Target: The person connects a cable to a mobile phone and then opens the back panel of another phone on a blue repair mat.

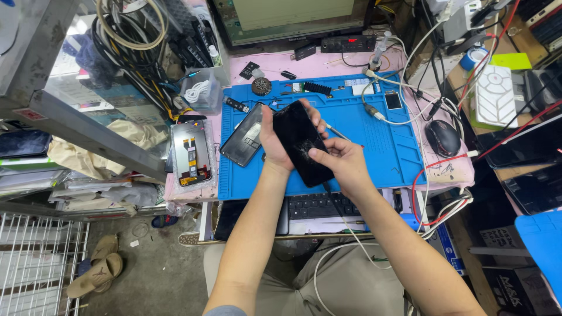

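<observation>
I see the left hand [274,143] closed around a black smartphone [301,142], cracked glass up, above the blue mat [374,146]. Right hand [342,161] grips its lower edge, thumb pressing the screen.

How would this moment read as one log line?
left hand: holds phone | right hand: thumb on phone, grips tool | under: blue mat

Our one camera on the head, looking steeply down past our forearms, close over the blue mat [374,146] on the surface [328,64], floor at left
</observation>
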